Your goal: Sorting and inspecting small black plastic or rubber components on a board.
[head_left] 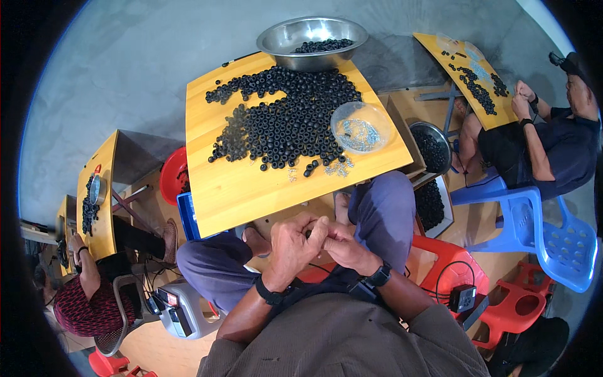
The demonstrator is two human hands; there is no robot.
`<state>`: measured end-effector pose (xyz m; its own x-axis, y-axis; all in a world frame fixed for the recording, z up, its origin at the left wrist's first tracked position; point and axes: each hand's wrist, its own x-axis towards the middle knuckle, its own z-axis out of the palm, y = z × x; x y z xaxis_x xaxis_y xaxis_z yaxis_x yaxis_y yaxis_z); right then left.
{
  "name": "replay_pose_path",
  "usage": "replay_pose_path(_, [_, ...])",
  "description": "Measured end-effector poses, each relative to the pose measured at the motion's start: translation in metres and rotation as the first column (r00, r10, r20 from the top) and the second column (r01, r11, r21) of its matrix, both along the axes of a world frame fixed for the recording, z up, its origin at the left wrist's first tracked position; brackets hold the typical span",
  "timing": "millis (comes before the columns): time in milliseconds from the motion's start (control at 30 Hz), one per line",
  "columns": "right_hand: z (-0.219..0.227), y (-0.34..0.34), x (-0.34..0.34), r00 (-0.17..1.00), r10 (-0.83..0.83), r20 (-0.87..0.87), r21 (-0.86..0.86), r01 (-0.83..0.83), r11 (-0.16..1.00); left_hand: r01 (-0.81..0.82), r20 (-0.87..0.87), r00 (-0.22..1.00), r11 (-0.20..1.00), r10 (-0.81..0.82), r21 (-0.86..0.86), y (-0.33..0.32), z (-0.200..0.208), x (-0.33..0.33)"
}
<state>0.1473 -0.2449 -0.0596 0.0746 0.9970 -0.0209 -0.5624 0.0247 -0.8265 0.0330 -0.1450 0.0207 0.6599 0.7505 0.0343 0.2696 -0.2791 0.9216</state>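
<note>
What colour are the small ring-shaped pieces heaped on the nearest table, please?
The small pieces are black, showing best in the head view.

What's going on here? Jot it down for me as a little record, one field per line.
Left hand: the left hand seems to grip a small dark piece, mostly hidden
Right hand: the right hand meets the left; its grip is unclear
Worktop: yellow table, beyond the hands
On it: spread of black ring-shaped pieces; clear tub with small shiny bits
Far edge: metal bowl with more black pieces
Others nearby: co-worker on the right; co-worker on the left
</note>
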Motion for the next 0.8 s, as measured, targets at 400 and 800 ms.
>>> replay_pose_path(400, [0.037,-0.005,0.001,0.932,-0.013,0.361,0.074,-0.015,0.997,-0.089,0.279,0.957,0.996,0.086,-0.001,-0.010,-0.008,-0.001])
replay_pose_path(800, [0.005,-0.001,0.007,0.992,-0.049,-0.115,-0.062,0.042,0.997,0.108,0.292,0.956,0.941,-0.010,-0.321,0.002,-0.036,0.000])
